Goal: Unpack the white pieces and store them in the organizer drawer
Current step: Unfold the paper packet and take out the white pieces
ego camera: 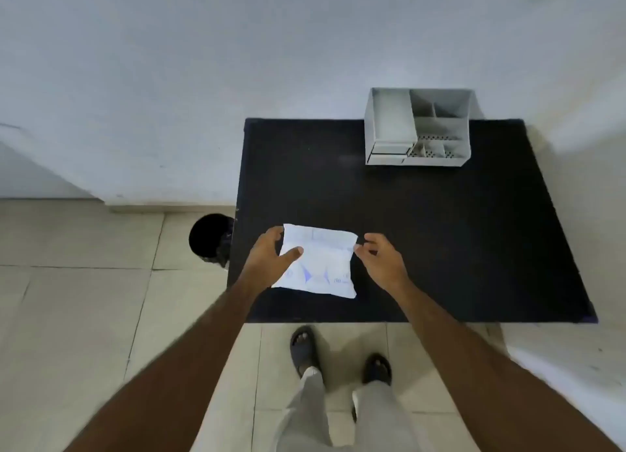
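A white plastic packet (321,265) with faint blue print lies on the black table (440,231), near its front left. My left hand (271,258) holds the packet's left edge, thumb on top and fingers curled behind. My right hand (381,258) pinches the packet's upper right corner between thumb and fingers. The grey organizer (418,128) stands at the table's back edge against the wall, with several open compartments and a shut drawer (389,150) at its lower left front. The packet's contents are hidden.
A black bin (211,236) stands on the tiled floor just left of the table. A pale wall rises behind the table. My feet in dark sandals (305,348) are on the floor at the table's front edge.
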